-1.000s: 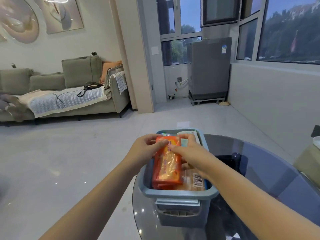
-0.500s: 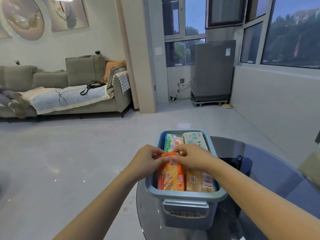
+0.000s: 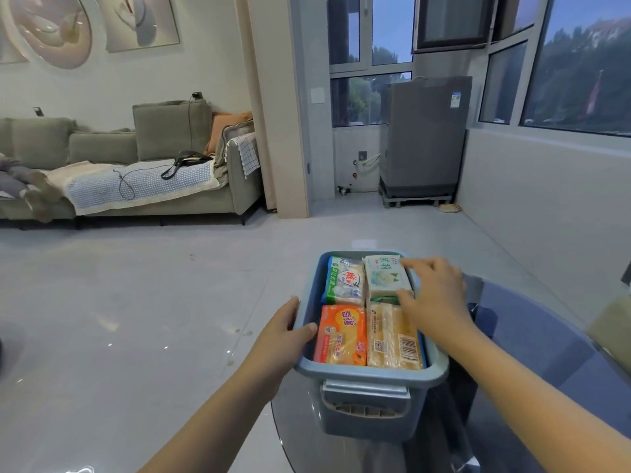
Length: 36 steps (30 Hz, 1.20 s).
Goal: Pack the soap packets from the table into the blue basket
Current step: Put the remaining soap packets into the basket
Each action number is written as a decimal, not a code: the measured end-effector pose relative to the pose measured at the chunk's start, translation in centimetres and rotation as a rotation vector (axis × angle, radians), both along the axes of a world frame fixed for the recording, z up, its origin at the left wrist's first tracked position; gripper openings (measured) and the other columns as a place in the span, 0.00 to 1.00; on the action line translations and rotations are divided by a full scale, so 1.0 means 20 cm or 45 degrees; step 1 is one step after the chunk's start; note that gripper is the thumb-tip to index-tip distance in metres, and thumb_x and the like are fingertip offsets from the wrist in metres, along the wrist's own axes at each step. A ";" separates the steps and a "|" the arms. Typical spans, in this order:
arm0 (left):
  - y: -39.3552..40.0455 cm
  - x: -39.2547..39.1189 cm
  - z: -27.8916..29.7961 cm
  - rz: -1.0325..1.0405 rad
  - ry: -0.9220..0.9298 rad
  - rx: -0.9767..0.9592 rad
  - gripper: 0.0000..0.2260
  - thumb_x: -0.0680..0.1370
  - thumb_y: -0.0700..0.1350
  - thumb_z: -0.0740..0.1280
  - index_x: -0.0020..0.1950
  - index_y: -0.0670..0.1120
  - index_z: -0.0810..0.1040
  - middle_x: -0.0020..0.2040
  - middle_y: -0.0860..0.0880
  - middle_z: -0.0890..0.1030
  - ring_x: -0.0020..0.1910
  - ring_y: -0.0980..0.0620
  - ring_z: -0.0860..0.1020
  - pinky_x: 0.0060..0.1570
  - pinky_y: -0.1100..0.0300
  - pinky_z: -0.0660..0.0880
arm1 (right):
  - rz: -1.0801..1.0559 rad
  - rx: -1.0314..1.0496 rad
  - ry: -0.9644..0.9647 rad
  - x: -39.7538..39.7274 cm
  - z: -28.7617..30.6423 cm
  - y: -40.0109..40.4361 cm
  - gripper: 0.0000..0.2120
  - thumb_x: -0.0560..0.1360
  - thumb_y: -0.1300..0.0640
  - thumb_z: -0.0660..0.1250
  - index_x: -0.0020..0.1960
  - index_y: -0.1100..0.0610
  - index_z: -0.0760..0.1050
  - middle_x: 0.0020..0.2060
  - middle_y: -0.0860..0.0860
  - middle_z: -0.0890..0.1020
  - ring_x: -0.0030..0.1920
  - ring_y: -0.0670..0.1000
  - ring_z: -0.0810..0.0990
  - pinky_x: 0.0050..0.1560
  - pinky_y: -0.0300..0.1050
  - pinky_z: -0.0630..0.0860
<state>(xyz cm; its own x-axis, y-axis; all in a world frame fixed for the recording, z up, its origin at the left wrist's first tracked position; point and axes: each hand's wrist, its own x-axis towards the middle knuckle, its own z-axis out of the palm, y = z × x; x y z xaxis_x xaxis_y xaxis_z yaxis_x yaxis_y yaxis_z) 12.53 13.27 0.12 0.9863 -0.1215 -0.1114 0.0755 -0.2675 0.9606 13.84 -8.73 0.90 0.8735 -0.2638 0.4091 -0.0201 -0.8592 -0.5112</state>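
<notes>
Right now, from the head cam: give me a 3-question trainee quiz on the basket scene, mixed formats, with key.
1. True or false: the orange packet lies inside the blue basket.
2. Multiple choice: what does the right hand touch? A) the white packet at the far right of the basket B) the basket's near handle C) the sofa
3. Fill in: the left hand grips the basket's ____ rim.

Key: 1 true; 2 A; 3 left.
</notes>
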 end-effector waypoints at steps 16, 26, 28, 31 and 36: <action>-0.17 0.13 -0.06 0.085 0.143 -0.402 0.13 0.80 0.38 0.58 0.62 0.51 0.73 0.52 0.45 0.81 0.47 0.46 0.82 0.35 0.56 0.79 | -0.037 1.227 0.258 -0.10 -0.05 -0.26 0.04 0.74 0.57 0.67 0.47 0.57 0.76 0.41 0.54 0.83 0.40 0.52 0.81 0.35 0.44 0.76; -0.46 0.44 -0.01 -0.296 0.174 -0.401 0.17 0.77 0.36 0.63 0.60 0.54 0.76 0.60 0.40 0.77 0.55 0.37 0.79 0.46 0.49 0.80 | -0.218 1.485 0.067 -0.23 -0.19 -0.49 0.16 0.69 0.54 0.74 0.49 0.63 0.75 0.36 0.57 0.81 0.28 0.48 0.77 0.22 0.36 0.70; -0.49 0.45 -0.03 -0.227 0.189 -0.474 0.17 0.77 0.37 0.63 0.63 0.52 0.76 0.60 0.39 0.76 0.56 0.36 0.78 0.49 0.47 0.79 | -0.218 1.446 0.061 -0.24 -0.21 -0.52 0.23 0.67 0.53 0.75 0.55 0.63 0.73 0.38 0.56 0.82 0.28 0.47 0.80 0.24 0.38 0.72; -0.53 0.37 -0.06 0.024 0.089 -0.399 0.16 0.77 0.42 0.64 0.64 0.51 0.74 0.59 0.43 0.77 0.51 0.44 0.80 0.47 0.51 0.79 | -0.272 1.403 -0.001 -0.23 -0.20 -0.58 0.35 0.64 0.51 0.77 0.63 0.56 0.62 0.52 0.58 0.79 0.40 0.50 0.82 0.35 0.45 0.77; -0.58 0.11 -0.14 0.256 -0.158 -0.346 0.13 0.75 0.41 0.65 0.56 0.55 0.71 0.53 0.47 0.77 0.36 0.58 0.82 0.29 0.64 0.76 | -0.335 0.903 -0.098 -0.14 -0.18 -0.73 0.45 0.64 0.49 0.76 0.73 0.49 0.54 0.70 0.55 0.60 0.68 0.57 0.63 0.64 0.55 0.66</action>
<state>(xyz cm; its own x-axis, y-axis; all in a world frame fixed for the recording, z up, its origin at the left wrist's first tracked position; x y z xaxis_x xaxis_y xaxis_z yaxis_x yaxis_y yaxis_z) 14.78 1.70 -2.78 0.9975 0.0680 0.0204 -0.0209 0.0072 0.9998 11.01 -23.37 -2.72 0.7211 -0.6822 0.1209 -0.1212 -0.2961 -0.9475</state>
